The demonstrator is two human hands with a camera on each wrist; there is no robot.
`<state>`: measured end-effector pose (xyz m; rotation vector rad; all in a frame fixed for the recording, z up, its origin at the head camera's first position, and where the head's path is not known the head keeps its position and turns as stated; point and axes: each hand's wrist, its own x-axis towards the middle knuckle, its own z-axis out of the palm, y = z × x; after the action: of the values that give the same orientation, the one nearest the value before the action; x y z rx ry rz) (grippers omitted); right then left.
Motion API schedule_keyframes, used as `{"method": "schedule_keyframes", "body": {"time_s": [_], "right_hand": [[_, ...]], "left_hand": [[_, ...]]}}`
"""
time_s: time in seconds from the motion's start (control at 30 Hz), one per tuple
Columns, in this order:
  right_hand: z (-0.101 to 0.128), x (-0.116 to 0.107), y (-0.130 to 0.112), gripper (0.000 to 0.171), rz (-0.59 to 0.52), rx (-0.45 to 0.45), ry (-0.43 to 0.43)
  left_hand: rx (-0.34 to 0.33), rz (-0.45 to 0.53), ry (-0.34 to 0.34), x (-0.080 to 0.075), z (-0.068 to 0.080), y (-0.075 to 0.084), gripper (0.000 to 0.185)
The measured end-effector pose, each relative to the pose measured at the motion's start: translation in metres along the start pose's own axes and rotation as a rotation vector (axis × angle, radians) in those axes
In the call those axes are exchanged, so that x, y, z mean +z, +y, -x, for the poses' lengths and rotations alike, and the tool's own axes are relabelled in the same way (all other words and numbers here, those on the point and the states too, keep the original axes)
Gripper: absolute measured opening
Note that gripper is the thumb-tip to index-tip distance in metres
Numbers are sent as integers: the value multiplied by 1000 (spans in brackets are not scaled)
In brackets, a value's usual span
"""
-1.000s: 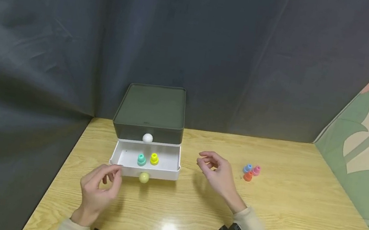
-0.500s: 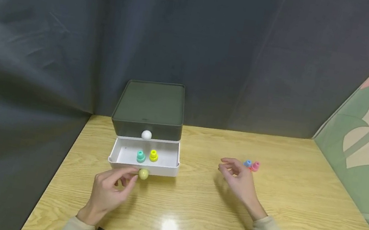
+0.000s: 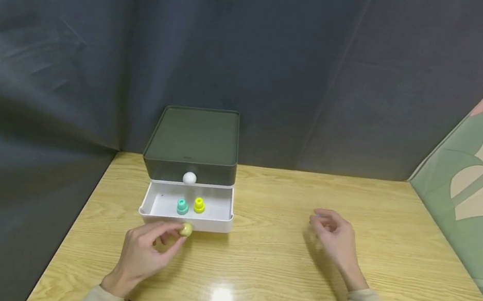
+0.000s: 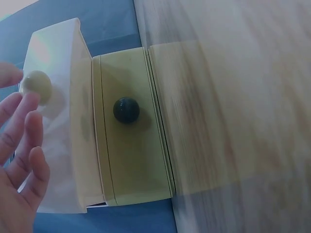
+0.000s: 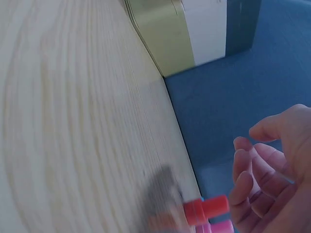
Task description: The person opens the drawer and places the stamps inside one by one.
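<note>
Two hands low over the bench, each at its own target. Left hand is right at the yellowish knob of the pulled-out white drawer: fingers loosely spread, tips about touching it, no firm pinch I can see. Right hand sits well off to the right, fingers relaxed and apart, holding nothing, with the small red peg and a pink one just below and left of its fingertips. Further back, teal peg and yellow peg stand upright in the drawer.

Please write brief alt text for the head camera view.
A left hand reaches the yellowish round knob of an open white plastic drawer holding teal and yellow pegs; the right hand hovers over the wooden table.
</note>
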<state>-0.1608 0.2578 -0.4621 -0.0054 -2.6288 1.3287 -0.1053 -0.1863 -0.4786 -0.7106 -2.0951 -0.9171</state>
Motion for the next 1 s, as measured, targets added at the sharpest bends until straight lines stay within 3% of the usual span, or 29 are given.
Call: {"method": "schedule_keyframes", "body": {"time_s": [0.3, 0.63, 1.0], "right_hand": [[-2, -14, 11, 46, -1, 59, -34], [-4, -21, 21, 44, -39, 110, -55], [-8, -22, 30, 45, 19, 98, -78]], "left_hand": [[-44, -97, -28, -2, 0, 4, 35], [-57, -104, -43, -2, -2, 4, 36], [-100, -117, -39, 2, -3, 0, 33]]}}
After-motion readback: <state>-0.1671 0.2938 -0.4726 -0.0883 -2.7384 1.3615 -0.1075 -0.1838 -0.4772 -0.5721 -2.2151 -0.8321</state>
